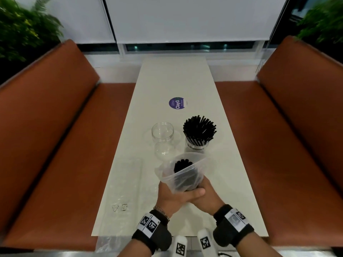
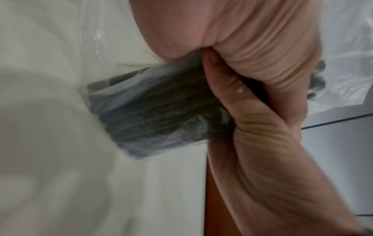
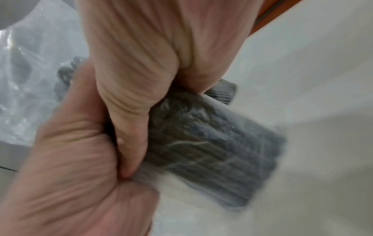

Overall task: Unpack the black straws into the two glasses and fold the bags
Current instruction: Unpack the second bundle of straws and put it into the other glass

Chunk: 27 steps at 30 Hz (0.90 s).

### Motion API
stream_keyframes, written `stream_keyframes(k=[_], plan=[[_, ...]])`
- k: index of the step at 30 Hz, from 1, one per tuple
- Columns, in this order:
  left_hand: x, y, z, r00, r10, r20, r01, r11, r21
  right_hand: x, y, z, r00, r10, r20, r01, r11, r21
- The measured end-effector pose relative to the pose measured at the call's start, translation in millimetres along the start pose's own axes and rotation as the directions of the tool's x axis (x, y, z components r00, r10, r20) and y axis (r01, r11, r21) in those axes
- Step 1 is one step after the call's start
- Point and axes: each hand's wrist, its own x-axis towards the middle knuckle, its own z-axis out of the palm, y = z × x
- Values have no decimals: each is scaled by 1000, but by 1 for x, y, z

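Crinkled clear plastic bag [image 1: 168, 176], seemingly matt black straws [image 1: 182, 165], glossy glass [image 1: 163, 136].

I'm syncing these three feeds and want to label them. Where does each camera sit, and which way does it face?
Head: on the person's head, looking forward and down the table at the empty glass, the full glass and the bag of straws; both hands, left hand and right hand, show with wristbands.
Left wrist: along the left palm at the bag, tabletop beyond.
Right wrist: along the right palm at the same bag.
Shared: both wrist views show both hands gripping the bag.
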Motion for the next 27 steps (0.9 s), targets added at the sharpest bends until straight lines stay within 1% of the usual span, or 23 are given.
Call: stream_keyframes(k=[2,5,7,9,10,11,12,13,15,17,18,20,23,25,27], plan=[[-4,-15,2,996,-80,-25,81,996,30,-8,15,11,995,103,13,-103,995,-18],[-6,-28,3,994,-99,-48,101,994,48,-13,29,13,975,195,103,-197,980,16],[-7,-31,2,992,-105,-67,109,993,52,-15,18,3,952,237,195,-243,970,9],[-5,-34,0,993,-99,-58,103,992,69,-17,-1,-14,910,262,322,-283,959,21],[-5,-36,0,994,-103,-47,107,991,80,-18,-13,-23,894,261,364,-302,951,60],[-5,-38,-1,994,-99,-43,102,992,79,-18,-24,-31,892,246,380,-314,941,129],[-5,-38,-1,994,-101,-45,104,992,73,-17,-35,-36,902,228,367,-317,926,206],[-5,-38,1,994,-99,-44,101,993,58,-14,-44,-38,921,226,318,-315,911,267],[-5,-39,6,996,-74,-54,77,996,54,-4,-54,-35,941,299,160,-335,891,305],[-6,-34,12,995,-60,-80,64,996,61,4,-58,-29,925,379,0,-357,872,337],[-5,-35,14,993,-74,-97,79,996,50,6,-58,-26,918,394,-35,-358,866,350],[-2,-41,15,988,-111,-104,115,993,30,5,-57,-23,917,396,-46,-351,857,376],[-1,-45,13,986,-137,-100,143,988,58,-5,-51,-25,933,360,8,-334,856,396],[0,-49,11,987,-131,-97,138,988,76,-12,-48,-29,956,294,22,-280,883,376],[0,-50,10,985,-150,-86,157,985,72,-20,-44,-32,978,210,-13,-188,901,390]])
